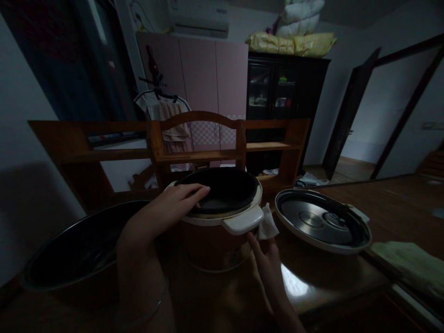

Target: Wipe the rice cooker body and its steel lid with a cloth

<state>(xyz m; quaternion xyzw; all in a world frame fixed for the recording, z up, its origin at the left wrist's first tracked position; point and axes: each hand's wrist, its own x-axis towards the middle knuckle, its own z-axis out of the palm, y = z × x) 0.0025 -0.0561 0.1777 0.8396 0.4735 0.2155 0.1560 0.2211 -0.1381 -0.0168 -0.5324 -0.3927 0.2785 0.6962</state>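
A round cooker pot [222, 240] with a cream rim and a dark inside stands on the wooden table [312, 286] in front of me. My left hand [173, 203] lies on its left rim, fingers stretched flat over the edge. My right hand [265, 252] is just under the pot's right handle [243, 221], fingers pinched on a small white tissue [268, 224] pressed against the pot's side.
The cooker's lid [322, 221] lies upside down to the right of the pot. A large dark bowl [79, 249] sits at the left. A pale green cloth [409, 263] lies at the right edge. A wooden chair back [197, 138] stands behind the table.
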